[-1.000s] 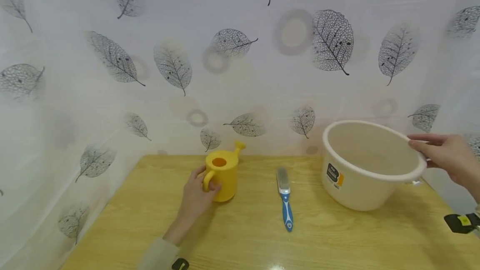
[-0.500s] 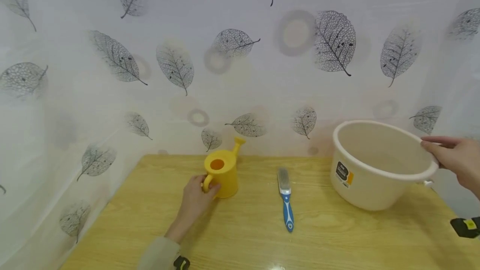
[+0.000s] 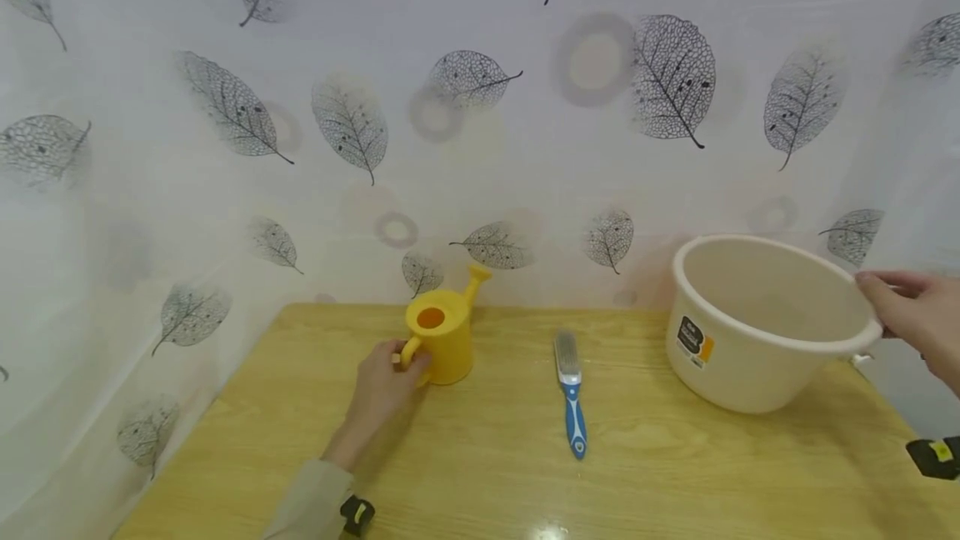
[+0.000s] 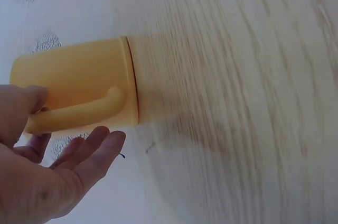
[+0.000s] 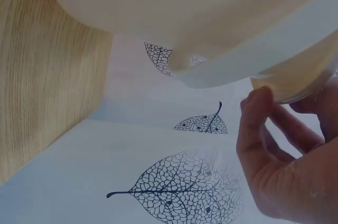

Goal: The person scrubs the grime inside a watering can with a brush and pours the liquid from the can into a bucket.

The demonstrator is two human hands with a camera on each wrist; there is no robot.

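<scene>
In the head view, a yellow watering can [image 3: 450, 348] sits near the back left of the table, spout to the back right. My left hand [image 3: 386, 386] holds it by its loop handle. Up close in the left wrist view, the thumb lies over the handle [image 4: 79, 115] and the fingers [image 4: 97, 155] reach beneath it. A cream plastic bucket [image 3: 738, 373] with a dark and orange label stands at the right. My right hand [image 3: 915, 311] pinches the bucket at its right rim, thumb on the near side. Part of that hand is cut off by the frame edge.
Between the watering can and the bucket lies a brush [image 3: 572, 398] with pale bristles and a blue and white handle. The wooden table [image 3: 480, 473] ends at the back against a white leaf-patterned sheet [image 3: 480, 165], which also hangs at both sides.
The bucket has shifted to the right with my right hand on its rim. The watering can has moved slightly back and left in my left hand. The brush stays in place.
</scene>
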